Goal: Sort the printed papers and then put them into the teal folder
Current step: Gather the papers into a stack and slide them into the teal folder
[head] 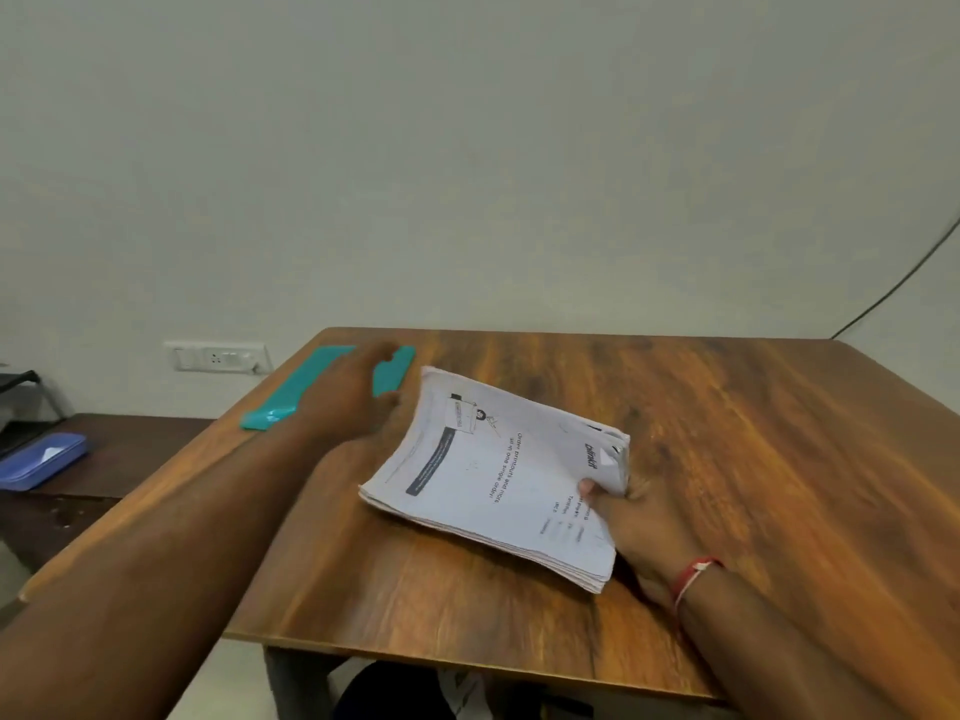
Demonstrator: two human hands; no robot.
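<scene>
Thick white stack of printed papers (493,475) on the brown wooden desk (727,433), top sheet reading "blinkit" and "Order printouts and more, all in one single order". Right hand (639,532) pinching its right corner, thumb on top. Left hand (353,397) blurred over the flat teal folder (291,397) at far left, grip unclear.

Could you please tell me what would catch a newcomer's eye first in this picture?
The thick stack of printed papers near the middle of the wooden table stands out first, its right edge gripped by the right hand, thumb on top. Next comes the teal folder lying at the table's far left edge, with the blurred left hand stretched over it.
</scene>
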